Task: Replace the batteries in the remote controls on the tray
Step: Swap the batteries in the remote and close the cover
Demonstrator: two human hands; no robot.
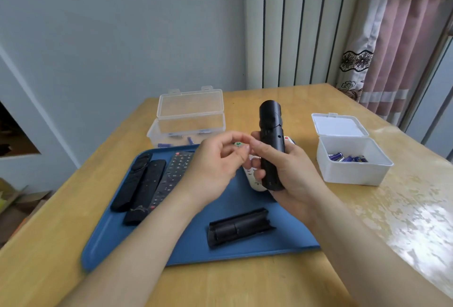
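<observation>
Forearms: the left forearm [137,252] and right forearm [367,257] came in from the bottom edge of the frame, over the wooden desk [245,284].
Tray: a blue tray [186,252] lay on the desk at the centre of the frame, slightly left.
Left of tray: a slim black remote [131,184], a second black remote [145,191] and a grey keypad remote [171,176] lay side by side and touching, buttons up.
Clear box: a clear box [188,120] stood on the desk behind the tray, upper centre-left, with its lid raised and a few blue cells [188,139] on its floor.
Left hand: the left hand [213,169] hung above the tray, its thumb and fingers pinching a small green-ended battery [237,144], just beside the right thumb.
Cover: a long black cover piece [239,227] lay on the tray below the hands, lower centre.
White remote: a white remote [255,179] lay on the tray, mostly hidden under the hands.
Right hand: the right hand [294,176] had its fingers curled round the lower half of an upright black remote [272,144], back toward the camera, held above the tray.
White box: a white box [353,159] stood on the desk at centre right, well apart from the tray, lid open, with blue batteries [348,158] inside.
Far right: a pink curtain [402,49] hung at the upper right.
</observation>
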